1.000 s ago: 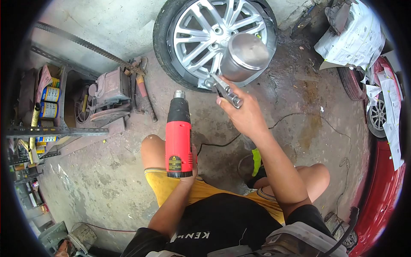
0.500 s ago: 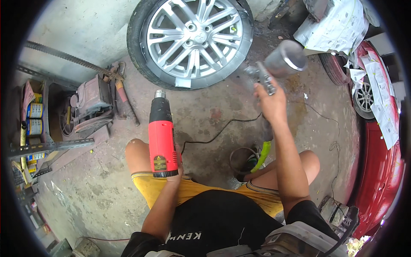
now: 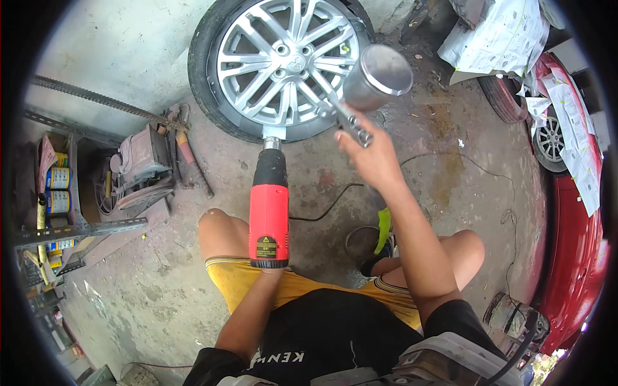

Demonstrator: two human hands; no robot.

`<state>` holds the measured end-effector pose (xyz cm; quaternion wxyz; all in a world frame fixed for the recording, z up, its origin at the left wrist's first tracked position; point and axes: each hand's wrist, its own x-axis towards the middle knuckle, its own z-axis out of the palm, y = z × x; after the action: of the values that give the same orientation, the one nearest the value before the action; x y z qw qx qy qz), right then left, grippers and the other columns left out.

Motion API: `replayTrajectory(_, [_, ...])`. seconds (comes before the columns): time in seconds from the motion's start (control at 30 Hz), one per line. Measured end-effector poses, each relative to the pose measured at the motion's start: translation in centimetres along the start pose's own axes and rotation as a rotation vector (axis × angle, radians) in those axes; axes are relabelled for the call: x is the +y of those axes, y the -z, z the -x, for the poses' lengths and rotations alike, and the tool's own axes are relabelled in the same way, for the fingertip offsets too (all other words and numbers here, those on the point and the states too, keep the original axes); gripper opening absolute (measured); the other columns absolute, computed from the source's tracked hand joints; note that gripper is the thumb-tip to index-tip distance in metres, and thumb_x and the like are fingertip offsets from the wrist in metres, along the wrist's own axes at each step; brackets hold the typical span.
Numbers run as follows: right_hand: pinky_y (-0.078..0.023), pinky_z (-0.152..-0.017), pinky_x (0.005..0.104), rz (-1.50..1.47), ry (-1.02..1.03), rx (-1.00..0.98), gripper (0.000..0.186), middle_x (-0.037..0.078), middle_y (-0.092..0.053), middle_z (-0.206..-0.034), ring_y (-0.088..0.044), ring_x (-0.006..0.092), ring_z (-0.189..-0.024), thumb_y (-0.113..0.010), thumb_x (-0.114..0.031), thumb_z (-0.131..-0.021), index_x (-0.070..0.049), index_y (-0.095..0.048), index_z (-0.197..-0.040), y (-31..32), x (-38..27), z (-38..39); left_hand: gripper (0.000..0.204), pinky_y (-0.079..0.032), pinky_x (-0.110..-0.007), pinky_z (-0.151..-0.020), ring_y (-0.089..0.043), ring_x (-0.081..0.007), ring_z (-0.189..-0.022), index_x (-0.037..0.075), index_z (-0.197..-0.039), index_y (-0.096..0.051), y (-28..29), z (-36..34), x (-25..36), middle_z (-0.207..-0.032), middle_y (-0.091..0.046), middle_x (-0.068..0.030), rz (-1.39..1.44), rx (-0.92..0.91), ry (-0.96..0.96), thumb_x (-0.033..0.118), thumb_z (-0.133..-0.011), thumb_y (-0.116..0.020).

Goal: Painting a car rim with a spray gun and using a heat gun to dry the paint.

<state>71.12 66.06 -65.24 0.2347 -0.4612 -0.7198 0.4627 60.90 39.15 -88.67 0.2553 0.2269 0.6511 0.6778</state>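
Observation:
A red and black heat gun (image 3: 269, 215) points up the picture, its metal nozzle in front of the tyre's lower edge. My left hand (image 3: 273, 273) is closed round it from beneath, with most of the fingers hidden by the tool's body. In my right hand (image 3: 374, 159) is a spray gun (image 3: 376, 78) with a large metal cup, held over the right side of the wheel (image 3: 295, 63). This wheel has silver spokes and a black tyre and leans near the wall. Masking strips line its rim, and a pale piece of tape shows at its lower edge.
Shelves with cans (image 3: 58, 201) stand at the left, beside a dusty machine (image 3: 145, 157) and a long-handled tool (image 3: 194, 165). A black cord (image 3: 331, 207) and a green hose (image 3: 383, 228) run across the floor. A red car (image 3: 570, 248), partly papered over, is at the right.
My right hand has swung the spray gun left, over the wheel's right side. My left hand has moved the heat gun a little to the right.

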Motion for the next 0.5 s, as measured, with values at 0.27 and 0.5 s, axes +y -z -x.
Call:
replayTrajectory(0.27, [-0.052, -0.094, 0.0399, 0.139, 0.215, 0.381, 0.056, 0.024, -0.069, -0.12, -0.07, 0.0349, -0.111, -0.071, -0.016, -0.089, -0.013, -0.057, -0.144, 1.9, -1.6, -1.6, 0.039, -0.049, -0.036, -0.103, -0.058, -0.0205, -0.117, 0.005, -0.135, -0.056, 1.8, 0.6, -4.0, -0.129, -0.06, -0.0086, 0.348, -0.108, 0.201, 0.008, -0.097, -0.066])
replayTrajectory(0.5, [-0.051, -0.097, 0.0422, 0.026, 0.12, -0.036, 0.054, 0.024, -0.07, -0.117, -0.067, 0.0394, -0.111, -0.069, -0.028, -0.089, -0.019, -0.059, -0.141, -0.9, -6.1, -3.1, 0.035, -0.05, -0.034, -0.098, -0.06, -0.0218, -0.111, 0.002, -0.13, -0.059, 2.1, -0.2, -4.1, -0.123, -0.064, -0.0096, -0.621, -0.257, -0.215, 0.002, -0.095, -0.065])
